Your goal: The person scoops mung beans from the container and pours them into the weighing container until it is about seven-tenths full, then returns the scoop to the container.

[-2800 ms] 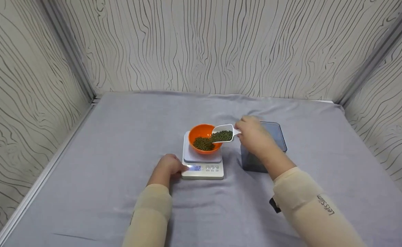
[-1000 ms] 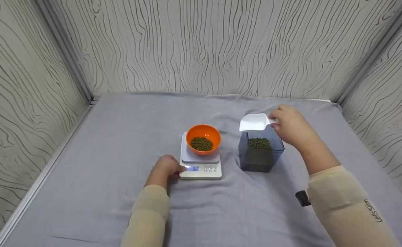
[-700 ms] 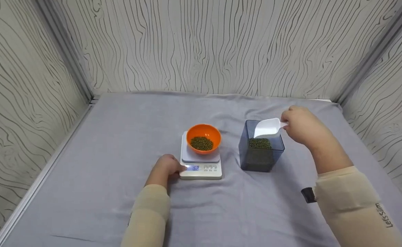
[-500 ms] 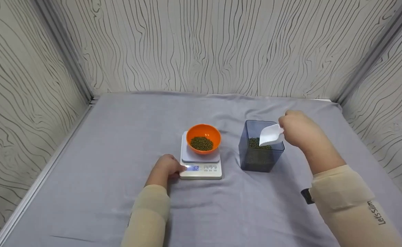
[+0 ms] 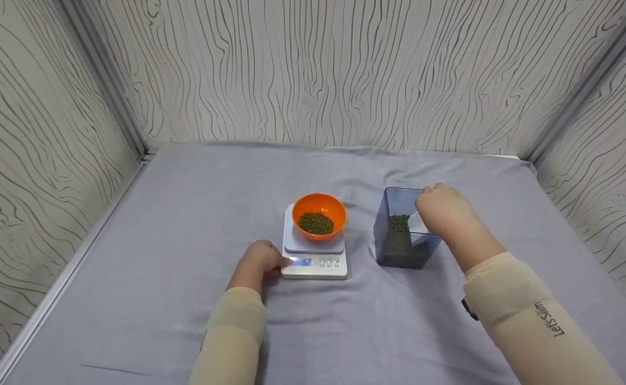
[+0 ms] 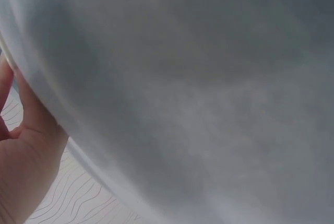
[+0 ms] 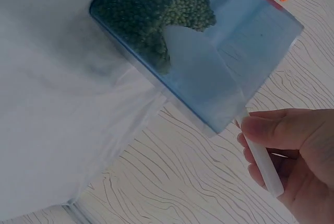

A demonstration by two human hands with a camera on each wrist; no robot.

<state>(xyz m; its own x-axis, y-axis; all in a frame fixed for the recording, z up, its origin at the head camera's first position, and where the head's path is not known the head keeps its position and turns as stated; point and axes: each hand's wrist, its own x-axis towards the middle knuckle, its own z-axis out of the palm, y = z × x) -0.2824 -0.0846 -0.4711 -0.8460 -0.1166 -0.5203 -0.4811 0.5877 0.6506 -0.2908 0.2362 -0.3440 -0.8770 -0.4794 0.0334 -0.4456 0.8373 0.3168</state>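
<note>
A white kitchen scale (image 5: pixel 318 273) with a lit display stands mid-table. On its platform sits an orange bowl (image 5: pixel 321 201) partly filled with small green beans (image 5: pixel 315 223). My left hand (image 5: pixel 261 258) holds the scale's left edge, thumb on top beside the display. To the right, my right hand (image 5: pixel 443 209) grips the handle of a white scoop (image 5: pixel 416 223). The scoop's blade reaches down into a clear bluish container (image 5: pixel 401 195), its front edge in the green beans (image 7: pixel 180 4) there, as the right wrist view shows.
Grey cloth (image 5: pixel 184 214) with creases covers the table. Pale panels with wavy lines (image 5: pixel 313 75) enclose the back and both sides. In the left wrist view, blurred cloth (image 6: pixel 198 109) takes up most of the picture.
The scoop poured beans into the bowl, then went right with my right hand, empty, and down into the container. The display's reading rose. My left hand stayed at the scale.
</note>
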